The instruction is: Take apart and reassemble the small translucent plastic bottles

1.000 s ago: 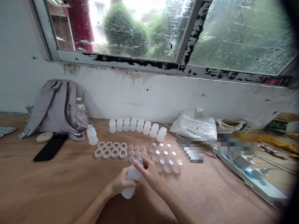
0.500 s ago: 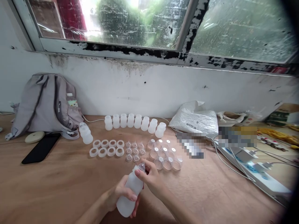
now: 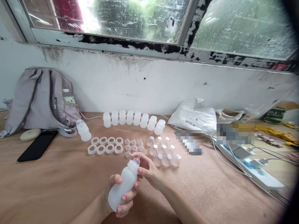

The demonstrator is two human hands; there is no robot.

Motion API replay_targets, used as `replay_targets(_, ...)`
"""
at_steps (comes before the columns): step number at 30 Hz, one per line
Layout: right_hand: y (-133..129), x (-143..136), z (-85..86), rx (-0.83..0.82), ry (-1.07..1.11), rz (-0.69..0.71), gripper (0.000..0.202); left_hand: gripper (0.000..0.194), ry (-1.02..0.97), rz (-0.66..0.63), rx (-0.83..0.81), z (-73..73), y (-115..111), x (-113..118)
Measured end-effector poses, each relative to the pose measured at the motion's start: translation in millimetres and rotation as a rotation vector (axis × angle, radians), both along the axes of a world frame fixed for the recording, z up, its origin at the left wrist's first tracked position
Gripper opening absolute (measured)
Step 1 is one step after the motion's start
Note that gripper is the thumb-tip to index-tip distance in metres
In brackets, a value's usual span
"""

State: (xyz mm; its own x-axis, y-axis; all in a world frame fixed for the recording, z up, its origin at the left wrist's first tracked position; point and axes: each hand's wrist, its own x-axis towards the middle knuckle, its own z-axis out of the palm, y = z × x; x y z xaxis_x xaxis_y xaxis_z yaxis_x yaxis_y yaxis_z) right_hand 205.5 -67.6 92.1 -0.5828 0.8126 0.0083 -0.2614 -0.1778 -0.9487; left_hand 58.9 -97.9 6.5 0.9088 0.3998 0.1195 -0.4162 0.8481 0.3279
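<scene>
My left hand (image 3: 120,199) grips a white translucent bottle (image 3: 122,186), tilted with its neck up and to the right. A clear teat (image 3: 136,161) sits on the bottle's mouth, and my right hand (image 3: 149,169) pinches it at the neck. Just beyond on the wooden table (image 3: 46,183) lie white screw rings (image 3: 105,145), more clear teats (image 3: 133,145) and clear caps (image 3: 163,154). A row of several empty white bottles (image 3: 134,119) stands near the wall.
A lone capped bottle (image 3: 83,130) stands left of the rings. A grey backpack (image 3: 39,99), a black phone (image 3: 37,149) and a round white disc (image 3: 30,134) are at the left. A white plastic bag (image 3: 195,118), cables and a power strip (image 3: 254,171) lie at the right.
Both hands have drawn the bottle nearer to me and lifted it off the table. The teat now sits on the neck. The view has tipped down and shifted left.
</scene>
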Motion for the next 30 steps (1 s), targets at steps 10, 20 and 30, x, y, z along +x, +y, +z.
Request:
replay_targets(10,12.7,4.0,-11.4,-0.016,0.016,-0.255,0.022,0.035,0.146,0.160,0.118,36.8,1.7,-7.0)
replay_targets(20,13.3,7.4,-9.2,0.014,0.026,-0.317,0.022,0.046,0.288,0.154,0.148,33.8,-0.1,-4.9)
replay_targets(30,16.0,11.1,-11.5,-0.003,0.118,-0.473,0.018,0.043,0.311,0.284,0.275,41.1,0.9,-2.9)
